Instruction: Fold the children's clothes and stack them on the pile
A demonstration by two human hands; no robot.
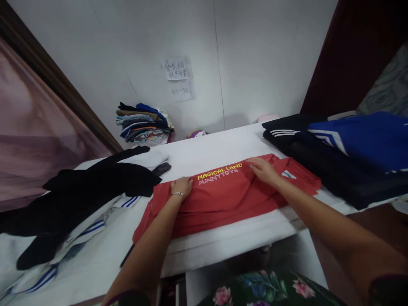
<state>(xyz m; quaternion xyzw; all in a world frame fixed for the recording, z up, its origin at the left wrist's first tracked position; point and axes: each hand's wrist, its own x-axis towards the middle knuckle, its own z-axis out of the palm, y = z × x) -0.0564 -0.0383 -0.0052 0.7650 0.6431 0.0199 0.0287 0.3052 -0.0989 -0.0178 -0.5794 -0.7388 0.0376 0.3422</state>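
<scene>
A red garment (216, 199) with yellow and white lettering lies folded in a wide strip in front of me. My left hand (182, 186), with a bracelet at the wrist, rests on its left part near the far edge, fingers laid on the cloth. On the right part, beside the lettering, my right hand (263, 171) touches the fabric with fingers stretched out to the left. A small white label patch (288, 174) shows near the garment's right end. What lies under the fingertips is hidden.
The white table (219, 146) runs along a wall with handwritten paper notes (179, 69). Black clothing (86, 191) and striped white clothing (92, 229) lie loosely at left. A folded stack (145, 123) stands behind. Dark garments (334, 170) and a blue garment (376, 136) are piled at right.
</scene>
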